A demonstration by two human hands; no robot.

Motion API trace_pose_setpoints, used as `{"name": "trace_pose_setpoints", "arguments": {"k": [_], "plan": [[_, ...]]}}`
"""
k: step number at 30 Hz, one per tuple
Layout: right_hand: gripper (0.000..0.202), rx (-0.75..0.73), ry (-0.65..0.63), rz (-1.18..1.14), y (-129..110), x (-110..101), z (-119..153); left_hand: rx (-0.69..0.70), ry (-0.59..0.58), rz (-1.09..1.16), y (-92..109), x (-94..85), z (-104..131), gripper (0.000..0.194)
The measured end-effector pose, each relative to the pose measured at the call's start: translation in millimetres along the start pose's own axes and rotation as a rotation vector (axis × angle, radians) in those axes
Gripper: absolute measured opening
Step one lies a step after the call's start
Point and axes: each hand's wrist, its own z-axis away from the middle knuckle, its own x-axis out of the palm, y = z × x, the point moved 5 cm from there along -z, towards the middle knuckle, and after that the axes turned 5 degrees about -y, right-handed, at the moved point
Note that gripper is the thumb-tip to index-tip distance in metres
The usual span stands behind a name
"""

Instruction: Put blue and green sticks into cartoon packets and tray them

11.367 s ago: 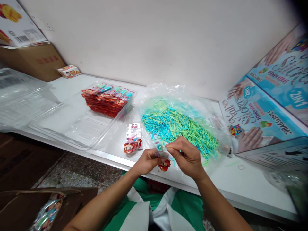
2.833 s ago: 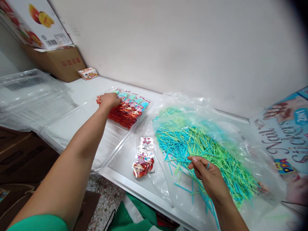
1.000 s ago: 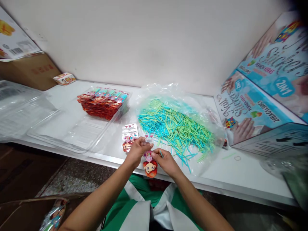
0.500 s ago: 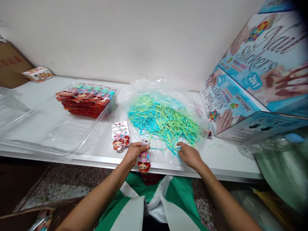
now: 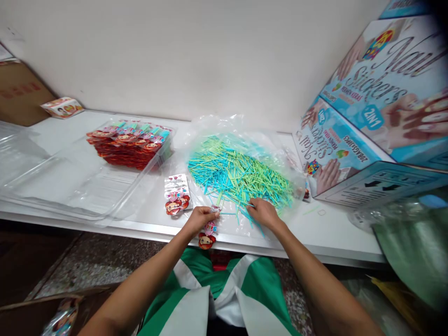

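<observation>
In the head view my left hand pinches the top of a small printed packet with a red-haired cartoon figure, which hangs at the table's front edge. One thin green stick stands up at the top of that packet. My right hand has its fingers drawn together at the near edge of a pile of thin blue and green sticks. Blue sticks lie against its fingertips; what is between them is hidden. Similar flat packets lie just left of my left hand.
A clear plastic sheet lies around the pile. On the left, a clear plastic tray holds a stack of filled packets. Large nail sticker boxes stand at right. A small carton sits at the back left.
My right hand has moved left and slightly up, further into the sticks, and its fingers have drawn together. My left hand keeps the packet, now tilted a little more.
</observation>
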Motion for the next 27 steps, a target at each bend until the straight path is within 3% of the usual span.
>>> {"name": "trace_pose_setpoints", "arguments": {"k": [4, 8, 12, 19, 27], "plan": [[0.030, 0.005, 0.011, -0.050, -1, -7, -2, 0.021, -0.021, -0.025, -1, -1.8, -1, 0.032], [0.030, -0.021, 0.123, -0.167, -16, -24, -13, 0.019, -0.066, -0.017, -3, -2.3, -2, 0.033], [0.026, 0.019, 0.152, -0.209, -33, -32, -46, 0.029, -0.054, -0.013, -5, -4.2, -4, 0.032], [0.033, 0.196, 0.132, -0.227, -58, -27, -106, 0.031, -0.036, -0.030, -7, -6.3, -4, 0.034], [0.024, 0.213, 0.100, -0.320, -56, -27, -113, 0.022, -0.018, -0.029, -9, -8.8, -4, 0.034]]}}
